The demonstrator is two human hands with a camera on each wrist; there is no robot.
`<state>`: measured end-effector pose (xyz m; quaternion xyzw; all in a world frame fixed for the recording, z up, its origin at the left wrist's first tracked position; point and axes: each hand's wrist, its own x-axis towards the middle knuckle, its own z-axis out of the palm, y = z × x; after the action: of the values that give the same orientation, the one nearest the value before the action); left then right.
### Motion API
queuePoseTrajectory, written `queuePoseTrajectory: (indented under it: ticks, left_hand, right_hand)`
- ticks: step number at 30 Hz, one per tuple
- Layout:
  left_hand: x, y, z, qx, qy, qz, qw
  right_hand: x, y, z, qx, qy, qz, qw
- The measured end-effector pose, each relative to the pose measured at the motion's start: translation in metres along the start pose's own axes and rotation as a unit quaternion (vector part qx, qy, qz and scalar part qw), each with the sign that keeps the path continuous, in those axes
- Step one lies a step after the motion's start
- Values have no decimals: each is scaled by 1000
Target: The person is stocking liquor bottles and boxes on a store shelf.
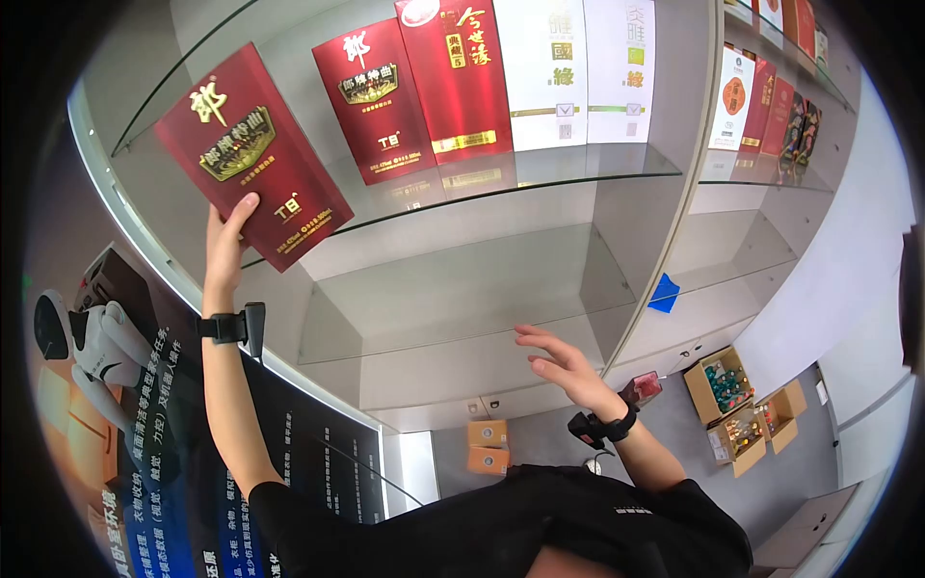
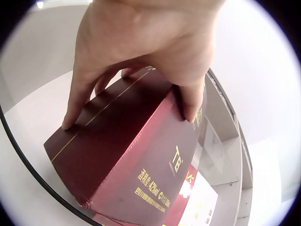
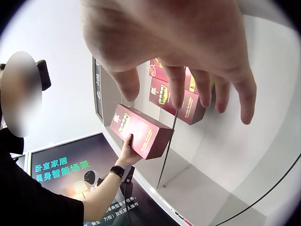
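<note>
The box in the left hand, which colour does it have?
The box is dark red with gold lettering and a gold emblem, clearest in the head view.

Glass shelves, top one stocked

The upper glass shelf (image 1: pixel 578 178) carries two red boxes (image 1: pixel 453 77) and two white boxes (image 1: pixel 588 67) upright; toward three o'clock, a neighbouring shelf (image 1: pixel 771 183) bears more boxes (image 1: pixel 761 101).

Head view upward at shelves; wrist views close behind each hand, seemingly sharing the red box (image 2: pixel 131 155).
</note>
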<state>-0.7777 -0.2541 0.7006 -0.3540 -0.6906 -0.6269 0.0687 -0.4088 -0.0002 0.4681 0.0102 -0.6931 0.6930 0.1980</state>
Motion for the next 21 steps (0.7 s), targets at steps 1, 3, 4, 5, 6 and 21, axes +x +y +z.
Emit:
queuePoseTrajectory:
  ticks: [1, 3, 4, 5, 6, 21]
  left_hand:
    - [5, -3, 4, 9, -5, -8, 1000]
    - [12, -10, 8, 18, -21, -17, 999]
    - [15, -14, 9, 22, -26, -21, 999]
    - [18, -18, 11, 26, -32, -25, 999]
    - [18, -18, 14, 30, -37, -24, 999]
    - [39, -36, 15, 49, -17, -20, 998]
  right_hand:
    - [-2, 0, -1, 0, 5, 1, 1000]
    - [-5, 1, -3, 0, 16, 3, 1000]
    - [-7, 0, -4, 3, 20, 4, 1000]
    - [-8, -1, -5, 6, 25, 6, 1000]
    - [-10, -1, -6, 10, 29, 7, 1000]
    - [-15, 17, -12, 8, 55, 33, 998]
